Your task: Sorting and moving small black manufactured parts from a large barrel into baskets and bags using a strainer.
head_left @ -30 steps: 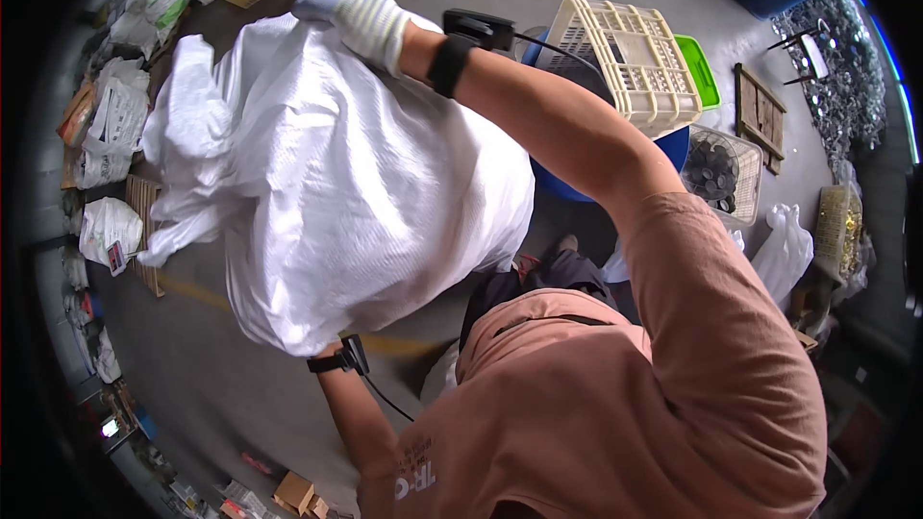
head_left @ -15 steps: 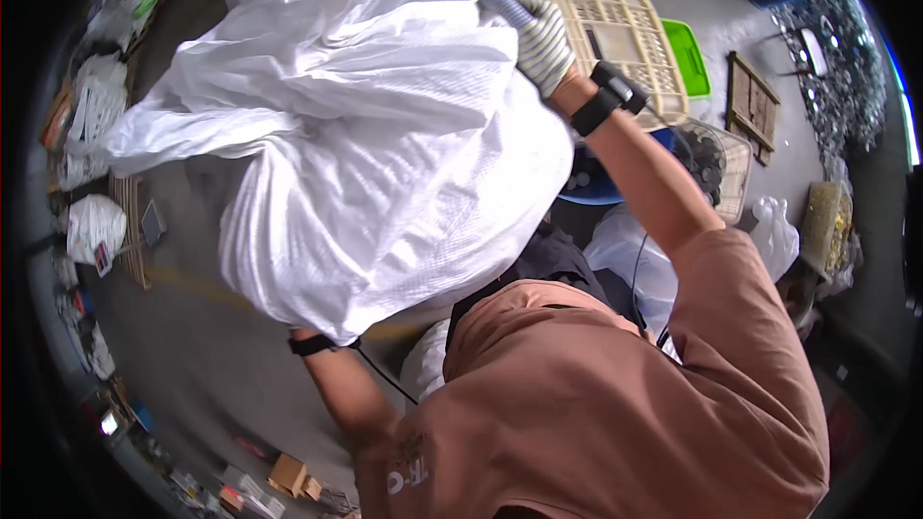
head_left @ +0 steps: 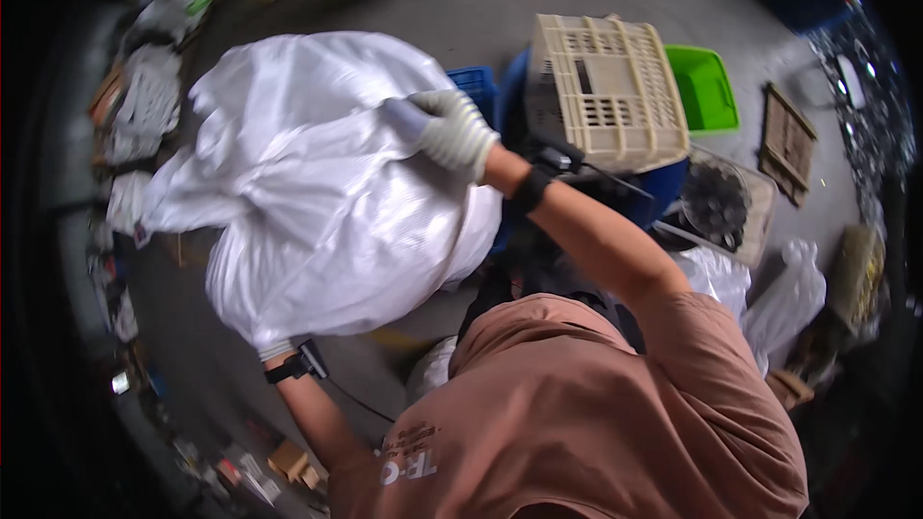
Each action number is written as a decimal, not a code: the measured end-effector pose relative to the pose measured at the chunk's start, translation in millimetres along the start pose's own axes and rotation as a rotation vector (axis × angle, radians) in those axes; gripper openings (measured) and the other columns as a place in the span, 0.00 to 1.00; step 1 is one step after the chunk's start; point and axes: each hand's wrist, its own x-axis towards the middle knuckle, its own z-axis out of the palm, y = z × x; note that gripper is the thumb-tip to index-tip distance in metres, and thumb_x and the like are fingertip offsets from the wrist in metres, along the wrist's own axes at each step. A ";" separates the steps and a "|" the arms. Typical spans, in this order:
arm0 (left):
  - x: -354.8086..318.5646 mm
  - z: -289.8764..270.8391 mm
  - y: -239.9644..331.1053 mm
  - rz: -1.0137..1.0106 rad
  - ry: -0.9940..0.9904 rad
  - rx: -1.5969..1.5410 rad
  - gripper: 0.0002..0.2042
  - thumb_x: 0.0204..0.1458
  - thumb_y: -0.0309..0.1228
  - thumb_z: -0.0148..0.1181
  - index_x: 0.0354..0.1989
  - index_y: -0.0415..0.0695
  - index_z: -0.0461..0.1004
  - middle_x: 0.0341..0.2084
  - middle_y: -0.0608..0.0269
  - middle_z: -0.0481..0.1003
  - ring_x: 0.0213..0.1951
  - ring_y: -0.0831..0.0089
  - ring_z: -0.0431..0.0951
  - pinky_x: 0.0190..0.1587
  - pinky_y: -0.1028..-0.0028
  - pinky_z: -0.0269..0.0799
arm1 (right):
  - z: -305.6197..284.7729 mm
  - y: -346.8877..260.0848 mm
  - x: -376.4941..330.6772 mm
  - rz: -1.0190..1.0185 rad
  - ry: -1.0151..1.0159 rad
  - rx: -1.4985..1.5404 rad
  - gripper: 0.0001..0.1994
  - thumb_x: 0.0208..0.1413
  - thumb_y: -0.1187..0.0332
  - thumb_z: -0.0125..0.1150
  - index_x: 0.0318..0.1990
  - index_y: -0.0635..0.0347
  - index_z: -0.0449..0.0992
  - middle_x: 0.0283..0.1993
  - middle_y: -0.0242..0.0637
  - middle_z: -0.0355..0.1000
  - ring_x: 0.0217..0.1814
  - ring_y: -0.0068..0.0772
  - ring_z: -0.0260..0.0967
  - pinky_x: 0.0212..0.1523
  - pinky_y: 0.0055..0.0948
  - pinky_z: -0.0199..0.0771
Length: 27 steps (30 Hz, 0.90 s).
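Note:
A big white woven sack (head_left: 327,202), bulging and creased, fills the space in front of me, its gathered corner jutting left. My right hand (head_left: 457,135), in a striped knit glove, is closed over the sack's right upper side. From its fingers sticks a short grey-blue rounded piece (head_left: 408,120) lying against the sack; its kind is unclear. My left hand (head_left: 275,350) is at the sack's lower left edge, where only the glove cuff shows and the fingers are hidden. Both wrists wear black straps with small devices.
Right of the sack stand a cream slatted crate (head_left: 620,91), a green bin (head_left: 707,91) and a blue crate (head_left: 471,84). Beyond are a tray of dark round parts (head_left: 716,202), a wooden frame (head_left: 786,144) and plastic bags (head_left: 788,293). More bags (head_left: 149,96) line the left.
The sack has come down and looks smaller, its top now fully in view. My right hand has moved left and nearer with the grey-blue piece. The view has shifted.

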 end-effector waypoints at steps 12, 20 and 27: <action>-70.3 52.5 -16.9 0.020 0.038 0.075 0.28 0.59 0.40 0.54 0.64 0.36 0.61 0.58 0.52 0.67 0.57 0.63 0.69 0.60 0.64 0.64 | -34.2 8.0 -22.8 -0.422 -0.033 -0.348 0.20 0.60 0.59 0.53 0.55 0.61 0.70 0.51 0.55 0.70 0.54 0.53 0.67 0.58 0.41 0.63; -92.1 57.2 -10.9 0.010 0.149 -0.115 0.28 0.60 0.44 0.52 0.63 0.38 0.61 0.59 0.54 0.67 0.57 0.63 0.69 0.59 0.63 0.64 | -89.5 8.0 -61.4 -0.437 0.178 -0.190 0.22 0.56 0.62 0.62 0.55 0.63 0.70 0.55 0.47 0.67 0.59 0.43 0.66 0.61 0.36 0.63; -216.2 86.4 -97.7 -0.485 0.048 -0.220 0.20 0.59 0.42 0.51 0.50 0.39 0.73 0.45 0.59 0.75 0.46 0.66 0.75 0.51 0.65 0.70 | -226.9 55.9 -149.1 -0.064 0.593 -0.132 0.22 0.58 0.65 0.63 0.58 0.63 0.69 0.54 0.38 0.71 0.56 0.28 0.66 0.59 0.25 0.64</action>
